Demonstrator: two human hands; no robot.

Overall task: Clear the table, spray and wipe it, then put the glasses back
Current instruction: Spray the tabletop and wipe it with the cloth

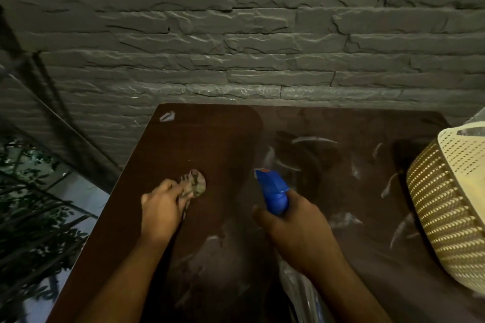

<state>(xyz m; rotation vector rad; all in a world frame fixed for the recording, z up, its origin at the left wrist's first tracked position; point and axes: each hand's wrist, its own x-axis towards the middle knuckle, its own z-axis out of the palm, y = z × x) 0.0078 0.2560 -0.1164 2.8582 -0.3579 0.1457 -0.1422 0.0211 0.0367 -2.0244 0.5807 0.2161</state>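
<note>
The dark brown table [215,139] fills the middle of the view, with pale wet streaks over its right half. My right hand [299,228] grips a spray bottle with a blue head [273,191], its nozzle aimed forward over the table; a faint mist shows just past the nozzle. My left hand [160,210] holds a small patterned cloth [194,182], bunched up and resting on the table's left part. The bottle's body is hidden under my hand. No glasses are in view.
A cream perforated basket [446,204] lies tilted on the table's right edge with clear plastic in it. A grey stone wall [236,47] stands right behind the table. A small pale scrap [167,116] lies at the far left corner. Plants [31,204] stand left of the table.
</note>
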